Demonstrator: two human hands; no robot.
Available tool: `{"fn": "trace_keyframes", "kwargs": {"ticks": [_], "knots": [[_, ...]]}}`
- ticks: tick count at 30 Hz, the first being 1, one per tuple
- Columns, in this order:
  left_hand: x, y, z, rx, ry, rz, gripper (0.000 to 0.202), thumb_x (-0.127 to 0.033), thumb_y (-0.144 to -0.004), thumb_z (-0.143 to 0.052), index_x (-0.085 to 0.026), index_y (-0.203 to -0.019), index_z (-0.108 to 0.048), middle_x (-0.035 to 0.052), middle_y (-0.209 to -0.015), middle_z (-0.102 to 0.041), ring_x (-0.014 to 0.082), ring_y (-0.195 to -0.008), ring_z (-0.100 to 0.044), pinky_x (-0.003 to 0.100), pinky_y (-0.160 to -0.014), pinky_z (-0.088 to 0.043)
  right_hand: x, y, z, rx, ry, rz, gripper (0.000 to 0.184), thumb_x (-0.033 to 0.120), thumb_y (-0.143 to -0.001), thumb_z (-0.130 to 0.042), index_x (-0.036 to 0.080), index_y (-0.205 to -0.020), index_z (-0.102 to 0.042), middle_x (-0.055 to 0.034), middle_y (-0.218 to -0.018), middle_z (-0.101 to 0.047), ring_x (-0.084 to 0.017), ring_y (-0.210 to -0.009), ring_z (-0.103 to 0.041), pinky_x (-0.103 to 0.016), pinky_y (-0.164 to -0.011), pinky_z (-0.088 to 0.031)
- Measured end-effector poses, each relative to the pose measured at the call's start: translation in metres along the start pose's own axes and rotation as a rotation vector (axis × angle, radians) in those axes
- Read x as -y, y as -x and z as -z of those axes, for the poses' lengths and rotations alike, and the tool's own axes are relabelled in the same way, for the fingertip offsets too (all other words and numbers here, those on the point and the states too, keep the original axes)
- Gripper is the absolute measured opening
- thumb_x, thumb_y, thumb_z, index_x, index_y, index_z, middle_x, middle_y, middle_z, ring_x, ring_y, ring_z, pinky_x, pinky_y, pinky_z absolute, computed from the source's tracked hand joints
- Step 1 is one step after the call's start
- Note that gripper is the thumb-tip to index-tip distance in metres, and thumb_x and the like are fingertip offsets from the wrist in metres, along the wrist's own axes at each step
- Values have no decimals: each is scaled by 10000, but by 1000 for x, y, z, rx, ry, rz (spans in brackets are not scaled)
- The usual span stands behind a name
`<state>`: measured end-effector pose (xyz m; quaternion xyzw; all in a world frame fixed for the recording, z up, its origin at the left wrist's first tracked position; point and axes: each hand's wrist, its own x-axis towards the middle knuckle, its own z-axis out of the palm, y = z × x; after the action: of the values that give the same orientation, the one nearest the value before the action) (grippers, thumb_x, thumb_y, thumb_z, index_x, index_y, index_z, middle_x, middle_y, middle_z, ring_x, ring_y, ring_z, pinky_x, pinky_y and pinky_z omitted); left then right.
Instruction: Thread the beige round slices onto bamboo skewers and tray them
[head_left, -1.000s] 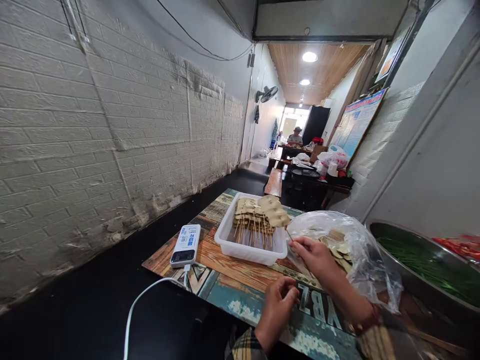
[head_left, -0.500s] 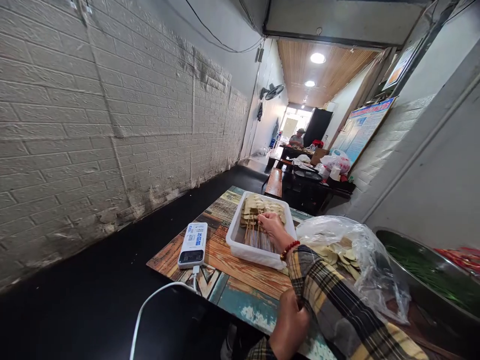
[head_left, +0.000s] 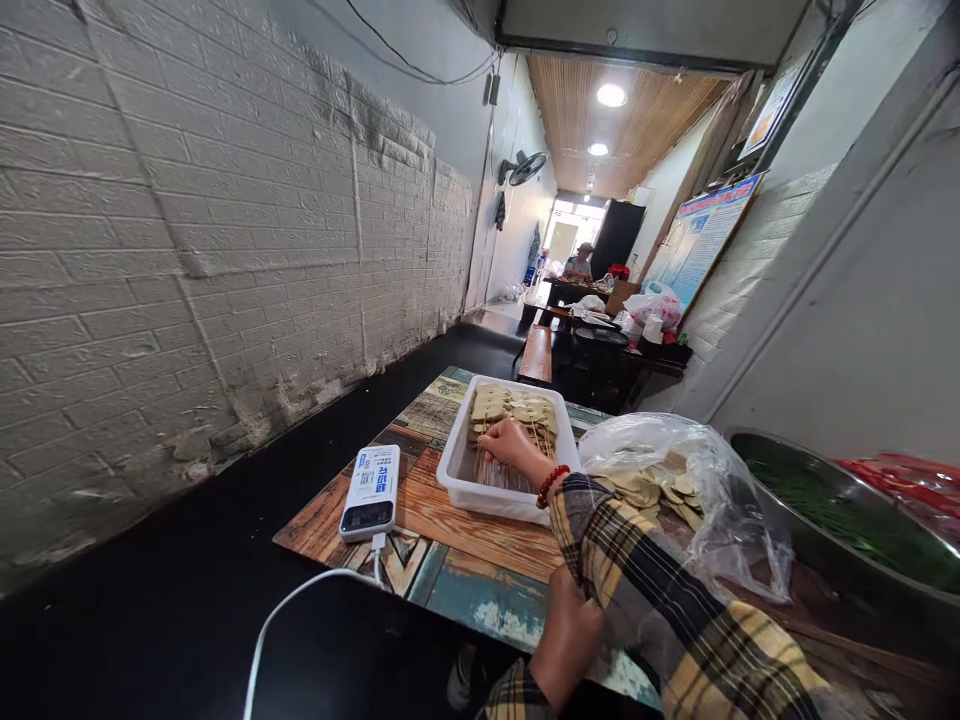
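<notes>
Now that right hand, earlier beside tray, is over its skewers | grip: cannot tell | left hand: likewise

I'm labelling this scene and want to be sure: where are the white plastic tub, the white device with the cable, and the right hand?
White plastic tub [head_left: 486, 501]: head view, front wall.
White device [head_left: 370, 488]: head view, top face.
Right hand [head_left: 516, 446]: head view, back of the hand.
</notes>
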<state>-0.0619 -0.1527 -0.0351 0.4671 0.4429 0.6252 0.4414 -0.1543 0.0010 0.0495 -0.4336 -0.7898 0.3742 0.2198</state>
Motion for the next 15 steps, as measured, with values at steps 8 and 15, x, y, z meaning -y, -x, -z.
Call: {"fn": "trace_keyframes", "kwargs": {"ticks": [8,15], "knots": [[23,-7,1,2,-58,54,204,-323,-770,-573,-161,-831,-682,46,-733,-672,173,-676,-616,267,-644,-492,-8,66,68,-69,48,52,260,271,-832,-542,148,-720,-742,40,-467,-575,-69,-378,-431,-184,-413,-302],[28,-14,4,16,-58,98,288,-401,-753,-624,-150,-892,-650,39,-741,-679,175,-643,-646,281,-624,-499,-104,173,179,-317,-120,-78,363,465,-781,-585,129,-773,-722,25,-476,-562,-70,-353,-403,-183,-355,-281]]}}
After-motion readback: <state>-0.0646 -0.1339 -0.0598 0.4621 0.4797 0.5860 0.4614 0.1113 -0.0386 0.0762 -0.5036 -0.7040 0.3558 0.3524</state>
